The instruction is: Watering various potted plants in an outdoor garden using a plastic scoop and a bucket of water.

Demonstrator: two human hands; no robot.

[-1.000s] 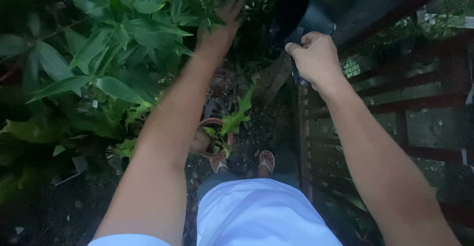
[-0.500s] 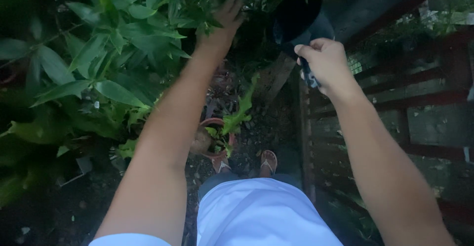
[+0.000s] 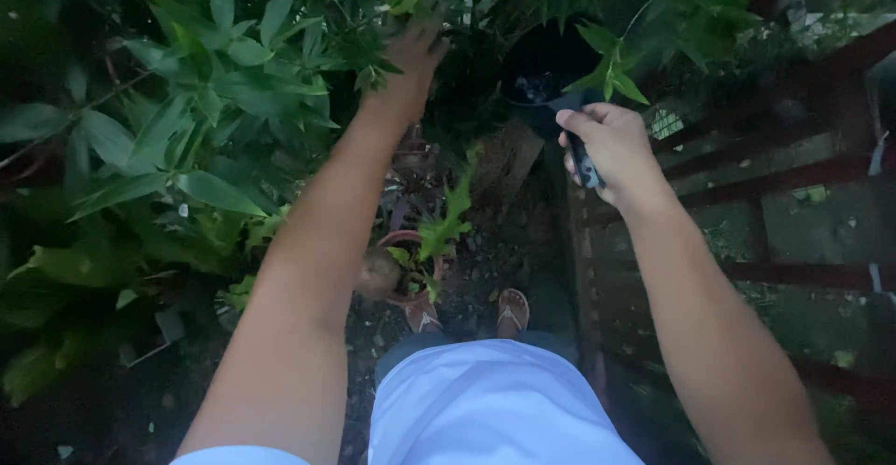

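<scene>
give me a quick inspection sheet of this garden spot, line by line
surface: dark soil strewn with dead leaves
job's things: dark container held by its handle; leafy shrub
clutter: terracotta pot with a small green plant, near the sandalled feet
hands: left hand up among the shrub's leaves, grip hidden; right hand closed on the container's handle
cables: nothing seen
surroundings: reddish wooden railing on the right, dim light
</scene>
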